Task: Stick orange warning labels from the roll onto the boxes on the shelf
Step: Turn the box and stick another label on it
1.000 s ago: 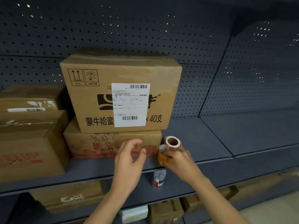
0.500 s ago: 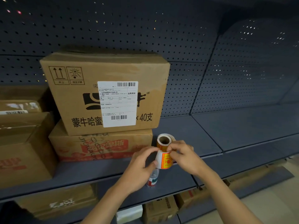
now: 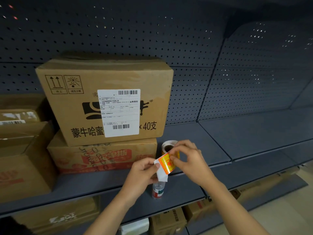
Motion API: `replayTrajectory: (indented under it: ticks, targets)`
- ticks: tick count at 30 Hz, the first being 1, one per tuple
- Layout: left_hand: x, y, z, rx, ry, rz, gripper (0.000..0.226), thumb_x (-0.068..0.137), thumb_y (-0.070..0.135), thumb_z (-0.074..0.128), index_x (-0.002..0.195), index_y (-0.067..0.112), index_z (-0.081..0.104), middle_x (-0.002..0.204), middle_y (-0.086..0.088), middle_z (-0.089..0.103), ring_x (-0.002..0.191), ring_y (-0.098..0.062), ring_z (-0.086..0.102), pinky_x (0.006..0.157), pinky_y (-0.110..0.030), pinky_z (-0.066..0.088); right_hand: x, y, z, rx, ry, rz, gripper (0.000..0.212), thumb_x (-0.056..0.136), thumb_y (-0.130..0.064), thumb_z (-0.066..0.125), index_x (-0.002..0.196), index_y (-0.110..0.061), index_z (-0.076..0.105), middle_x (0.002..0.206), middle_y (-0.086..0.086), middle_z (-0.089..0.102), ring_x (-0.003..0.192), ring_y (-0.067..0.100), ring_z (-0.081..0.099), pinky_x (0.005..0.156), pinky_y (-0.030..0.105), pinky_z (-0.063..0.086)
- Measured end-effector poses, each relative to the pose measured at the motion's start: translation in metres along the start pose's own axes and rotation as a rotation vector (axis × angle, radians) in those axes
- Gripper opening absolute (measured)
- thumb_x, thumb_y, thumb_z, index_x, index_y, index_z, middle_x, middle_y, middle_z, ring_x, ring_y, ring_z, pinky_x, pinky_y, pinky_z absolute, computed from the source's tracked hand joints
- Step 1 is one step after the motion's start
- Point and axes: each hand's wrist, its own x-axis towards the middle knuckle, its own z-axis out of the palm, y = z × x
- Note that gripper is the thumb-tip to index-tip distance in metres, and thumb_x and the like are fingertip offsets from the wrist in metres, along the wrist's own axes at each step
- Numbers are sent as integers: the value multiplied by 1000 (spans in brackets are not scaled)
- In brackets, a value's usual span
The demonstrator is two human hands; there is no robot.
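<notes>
Over the shelf (image 3: 189, 134) front edge, beside the lower box (image 3: 101, 160), our left hand (image 3: 141, 174) pinches the roll's (image 3: 168, 146) white backing (image 3: 161, 176) while our right hand (image 3: 191, 161) pinches the orange label (image 3: 166, 164). The label looks light, flimsy and sticky, so it is best held by one corner.

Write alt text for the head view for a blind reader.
The left hand pinches white backing while the right hand pinches its orange label by the roll, before a top box stacked on a bottom box on a grey shelf.

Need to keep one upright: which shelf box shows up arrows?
The upper box of the middle stack, with the large white label; the others show none.
</notes>
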Motion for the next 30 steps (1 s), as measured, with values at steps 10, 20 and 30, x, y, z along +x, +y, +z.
replayTrajectory:
  ticks: [10,20,30]
  targets:
    - [-5,6,0,-147,-10,-22,13,97,18,60,98,10,71,100,-13,76,96,-28,74,81,-36,58,-7,-19,-2,162,-192,-21,19,95,-21,66,111,-22,76,110,-14,71,105,-2,63,89,16,50]
    - [-2,7,-7,20,-31,89,14,97,15,61,100,6,72,98,-9,77,94,-21,73,82,-31,58,-3,-20,3,272,-233,28,20,96,-18,65,111,-23,77,110,-12,74,107,3,65,95,24,51]
    - [1,5,-14,301,47,152,17,98,13,60,92,22,74,92,2,76,86,-6,68,73,-26,54,4,-14,-1,320,-69,170,18,94,-12,63,88,-20,79,85,-3,75,80,15,66,75,34,53]
